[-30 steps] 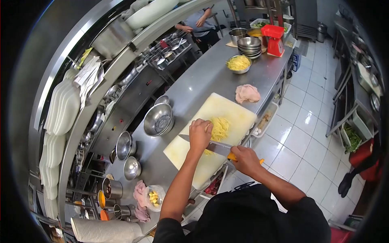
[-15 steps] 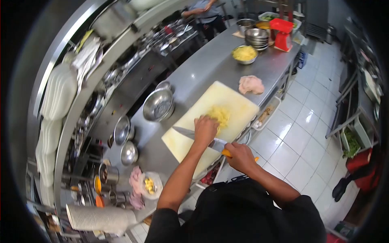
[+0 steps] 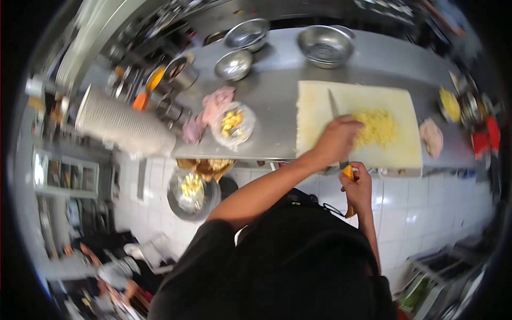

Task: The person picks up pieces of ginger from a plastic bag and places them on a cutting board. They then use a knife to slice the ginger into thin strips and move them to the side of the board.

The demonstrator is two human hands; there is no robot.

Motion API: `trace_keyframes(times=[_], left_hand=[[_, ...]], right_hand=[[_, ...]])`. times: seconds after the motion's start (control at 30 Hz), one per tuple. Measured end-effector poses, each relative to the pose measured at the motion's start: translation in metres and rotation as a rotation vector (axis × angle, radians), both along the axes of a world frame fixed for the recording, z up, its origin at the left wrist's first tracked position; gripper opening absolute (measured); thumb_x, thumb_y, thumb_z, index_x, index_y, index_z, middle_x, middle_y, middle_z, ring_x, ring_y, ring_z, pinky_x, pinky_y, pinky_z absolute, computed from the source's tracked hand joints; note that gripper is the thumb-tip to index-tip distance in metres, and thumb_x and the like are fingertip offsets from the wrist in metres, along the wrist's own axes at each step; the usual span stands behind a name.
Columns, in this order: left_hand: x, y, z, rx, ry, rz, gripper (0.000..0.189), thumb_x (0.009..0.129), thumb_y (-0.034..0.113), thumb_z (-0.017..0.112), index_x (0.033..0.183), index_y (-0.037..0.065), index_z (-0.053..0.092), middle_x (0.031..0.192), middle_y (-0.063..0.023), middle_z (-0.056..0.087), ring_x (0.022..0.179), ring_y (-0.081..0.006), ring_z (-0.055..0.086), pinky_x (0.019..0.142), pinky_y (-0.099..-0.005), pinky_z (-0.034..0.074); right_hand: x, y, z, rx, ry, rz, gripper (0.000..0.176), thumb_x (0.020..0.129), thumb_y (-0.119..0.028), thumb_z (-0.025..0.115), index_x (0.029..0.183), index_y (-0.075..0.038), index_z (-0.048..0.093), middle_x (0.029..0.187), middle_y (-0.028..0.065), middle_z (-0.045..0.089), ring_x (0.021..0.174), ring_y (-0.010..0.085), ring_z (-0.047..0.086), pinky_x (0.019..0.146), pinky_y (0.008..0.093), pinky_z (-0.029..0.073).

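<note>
My right hand [image 3: 357, 184] is wrapped round the orange handle of a knife [image 3: 333, 103] at the near edge of a pale cutting board [image 3: 312, 114]. The blade runs away from me under my left hand [image 3: 337, 138], its tip showing beyond. Palm down, my left hand lies across the blade with its fingers stretched toward a heap of finely chopped yellow food [image 3: 380, 127]. That heap covers the board's middle and right. A pale pink crumpled cloth [image 3: 431, 137] lies just off the board's right edge.
Metal bowls [image 3: 325, 47] stand behind the board. Leftward are a plastic bag with yellow pieces [image 3: 233, 125], a pink cloth [image 3: 216, 104] and a stack of pale containers [image 3: 120, 120]. A bin [image 3: 194, 194] stands below the counter. Another person [image 3: 117, 272] is at lower left.
My view has swung left, so the board appears farther right and the bin and lower-left person come into sight. My right hand keeps its hold on the knife; my left stays over the blade.
</note>
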State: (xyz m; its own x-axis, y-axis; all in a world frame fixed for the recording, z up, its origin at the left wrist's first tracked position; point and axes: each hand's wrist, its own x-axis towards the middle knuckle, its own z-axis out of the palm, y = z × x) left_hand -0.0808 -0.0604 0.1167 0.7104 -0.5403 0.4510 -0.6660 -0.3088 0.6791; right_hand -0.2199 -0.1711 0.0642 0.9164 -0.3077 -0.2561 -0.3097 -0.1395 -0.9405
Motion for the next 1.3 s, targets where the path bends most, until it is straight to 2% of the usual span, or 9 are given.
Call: trace_keyframes(times=[0.27, 0.37, 0.43, 0.53, 0.63, 0.73, 1.0, 1.2, 1.3], left_hand=[[0.007, -0.049, 0.005, -0.125, -0.377, 0.086, 0.031, 0.076, -0.001, 0.065, 0.102, 0.008, 0.078, 0.105, -0.0127, 0.069, 0.106, -0.0327, 0.065, 0.090, -0.0462, 0.051], [0.012, 0.007, 0.009, 0.229, 0.077, -0.137, 0.039, 0.077, -0.001, 0.066, 0.113, 0.008, 0.076, 0.111, -0.0120, 0.068, 0.112, -0.0325, 0.061, 0.094, -0.0433, 0.051], [-0.005, 0.067, -0.016, -0.108, 0.114, 0.048, 0.035, 0.082, 0.001, 0.068, 0.115, 0.008, 0.076, 0.103, -0.0132, 0.070, 0.109, -0.0342, 0.062, 0.096, -0.0428, 0.050], [-0.003, 0.168, -0.035, -0.120, 0.293, 0.237, 0.030, 0.087, 0.005, 0.071, 0.117, 0.008, 0.075, 0.090, -0.0160, 0.073, 0.091, -0.0350, 0.068, 0.089, -0.0421, 0.053], [0.002, 0.251, -0.046, 0.076, 0.537, 0.542, 0.028, 0.083, 0.007, 0.073, 0.111, 0.008, 0.076, 0.108, -0.0180, 0.071, 0.095, -0.0371, 0.068, 0.088, -0.0426, 0.056], [0.010, 0.300, -0.063, 0.093, 0.190, 0.646, 0.031, 0.081, 0.006, 0.075, 0.112, 0.009, 0.077, 0.112, -0.0164, 0.071, 0.104, -0.0365, 0.067, 0.093, -0.0432, 0.054], [0.081, 0.324, -0.092, 0.116, -0.031, 0.513, 0.036, 0.073, 0.000, 0.073, 0.109, 0.004, 0.077, 0.116, -0.0161, 0.071, 0.111, -0.0354, 0.066, 0.099, -0.0440, 0.053], [0.116, 0.323, -0.102, 0.295, -0.047, 0.321, 0.036, 0.072, -0.003, 0.069, 0.106, 0.004, 0.077, 0.119, -0.0159, 0.071, 0.113, -0.0347, 0.066, 0.100, -0.0436, 0.052], [0.123, 0.323, -0.110, 0.283, 0.002, 0.299, 0.033, 0.073, -0.002, 0.068, 0.104, 0.004, 0.077, 0.118, -0.0160, 0.071, 0.113, -0.0349, 0.066, 0.100, -0.0436, 0.052]], right_hand=[[0.040, 0.028, -0.009, -0.022, -0.106, 0.030, 0.015, 0.093, -0.004, 0.070, 0.104, 0.002, 0.064, 0.081, 0.0074, 0.067, 0.061, 0.0118, 0.061, 0.054, 0.0275, 0.052], [0.042, 0.034, -0.001, -0.026, -0.086, 0.025, 0.023, 0.093, -0.005, 0.070, 0.113, 0.001, 0.059, 0.078, 0.0071, 0.064, 0.058, 0.0120, 0.060, 0.052, 0.0271, 0.050], [0.033, 0.042, -0.005, -0.038, -0.004, 0.036, 0.029, 0.094, -0.006, 0.070, 0.118, 0.000, 0.056, 0.076, 0.0066, 0.062, 0.056, 0.0118, 0.059, 0.051, 0.0267, 0.048], [0.033, 0.045, -0.003, -0.100, 0.060, 0.010, 0.029, 0.094, -0.009, 0.071, 0.117, 0.000, 0.056, 0.076, 0.0064, 0.062, 0.056, 0.0119, 0.059, 0.051, 0.0273, 0.048], [0.034, 0.049, 0.000, -0.137, 0.086, 0.017, 0.029, 0.094, -0.009, 0.070, 0.118, 0.000, 0.056, 0.076, 0.0061, 0.062, 0.057, 0.0123, 0.060, 0.052, 0.0280, 0.049], [0.036, 0.058, 0.011, -0.186, 0.141, 0.026, 0.030, 0.095, -0.009, 0.068, 0.120, 0.001, 0.054, 0.079, 0.0075, 0.062, 0.058, 0.0135, 0.060, 0.052, 0.0288, 0.050], [0.040, 0.076, 0.021, -0.368, 0.240, 0.053, 0.027, 0.101, -0.011, 0.056, 0.123, 0.002, 0.048, 0.080, 0.0103, 0.060, 0.056, 0.0173, 0.060, 0.052, 0.0329, 0.053], [0.042, 0.089, 0.021, -0.537, 0.257, 0.053, 0.023, 0.102, -0.014, 0.054, 0.116, 0.001, 0.043, 0.071, 0.0152, 0.060, 0.057, 0.0230, 0.063, 0.051, 0.0373, 0.052], [0.042, 0.081, 0.002, -0.637, 0.225, 0.062, 0.025, 0.102, -0.016, 0.053, 0.114, 0.002, 0.041, 0.081, 0.0313, 0.066, 0.074, 0.0478, 0.068, 0.065, 0.0536, 0.053]])
